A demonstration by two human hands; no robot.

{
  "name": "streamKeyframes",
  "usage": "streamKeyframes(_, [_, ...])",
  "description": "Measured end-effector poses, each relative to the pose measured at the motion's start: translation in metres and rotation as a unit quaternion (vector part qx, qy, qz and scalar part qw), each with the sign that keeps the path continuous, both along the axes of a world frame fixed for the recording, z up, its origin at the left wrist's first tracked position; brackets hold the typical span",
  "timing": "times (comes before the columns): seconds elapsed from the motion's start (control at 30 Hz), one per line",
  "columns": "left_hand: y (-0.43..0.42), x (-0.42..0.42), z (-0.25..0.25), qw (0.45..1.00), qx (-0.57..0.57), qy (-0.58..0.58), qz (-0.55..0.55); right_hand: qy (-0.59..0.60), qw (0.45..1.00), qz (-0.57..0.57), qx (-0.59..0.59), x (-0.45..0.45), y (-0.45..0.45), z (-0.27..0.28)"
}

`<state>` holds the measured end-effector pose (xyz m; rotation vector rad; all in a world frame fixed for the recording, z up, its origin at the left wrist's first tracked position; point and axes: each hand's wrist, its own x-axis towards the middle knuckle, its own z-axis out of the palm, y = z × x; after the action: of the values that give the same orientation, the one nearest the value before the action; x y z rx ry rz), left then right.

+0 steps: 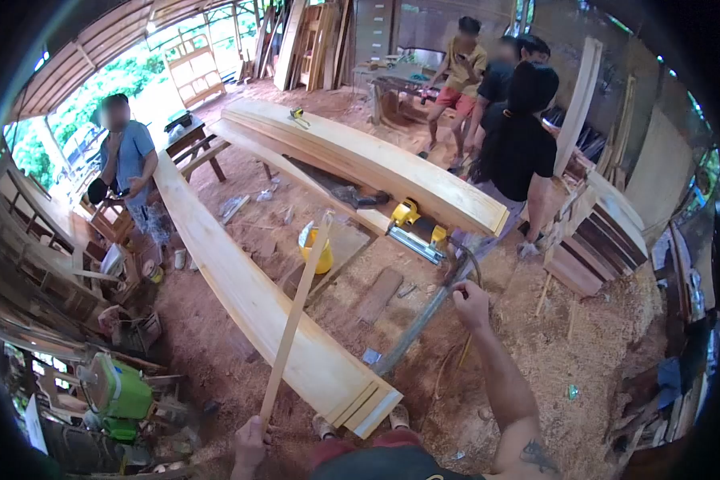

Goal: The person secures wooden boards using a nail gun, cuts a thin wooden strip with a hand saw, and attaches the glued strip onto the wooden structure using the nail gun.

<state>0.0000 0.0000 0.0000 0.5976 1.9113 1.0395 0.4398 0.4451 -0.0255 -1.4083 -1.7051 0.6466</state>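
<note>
A long thin wooden strip (293,320) rises from my left hand (250,442), whose fingers are wrapped round its lower end. The strip crosses above a wide pale board (248,276) that runs away from my feet. My right hand (471,305) is raised at centre right with its fingers curled closed; whatever it may hold is too small to make out. Beyond it lies a yellow power tool (406,213) beside a metal-edged piece (414,244). A yellow bucket (318,250) stands behind the strip.
A stack of thick boards (376,160) carries a yellow tape measure (298,116). One person (128,160) stands at the left; several people are at the upper right. Stacked timber (596,240) lies at the right, a green machine (120,392) at the lower left. Shavings cover the floor.
</note>
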Motion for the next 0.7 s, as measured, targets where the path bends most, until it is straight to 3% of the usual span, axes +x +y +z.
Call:
streamKeyframes(0.07, [-0.008,0.000,0.010,0.999,-0.040,0.027,0.012,-0.040,0.999,0.011,0.017,-0.018,0.010,0.011])
streamKeyframes(0.1, [-0.004,0.038,0.027,0.995,-0.073,0.069,0.001,-0.007,1.000,0.012,0.000,0.012,0.023,-0.029])
streamKeyframes(0.27, [-0.017,0.074,-0.012,0.985,0.013,0.146,-0.087,-0.084,0.993,0.011,0.077,0.029,0.116,-0.033])
streamKeyframes(0.37, [-0.016,0.108,0.018,0.997,-0.071,0.003,-0.005,-0.128,0.983,0.038,0.126,0.017,0.173,-0.056])
streamKeyframes(0.47, [-0.025,0.124,0.012,0.996,-0.077,0.024,0.026,-0.194,0.971,0.056,0.129,-0.002,0.217,-0.053])
streamKeyframes(0.53, [0.012,0.169,0.057,0.994,-0.049,0.054,0.082,-0.187,0.970,0.073,0.137,-0.023,0.249,-0.060])
streamKeyframes(0.7, [0.014,0.193,0.079,0.991,-0.009,0.103,0.087,-0.289,0.952,0.099,-0.017,-0.069,0.281,-0.060])
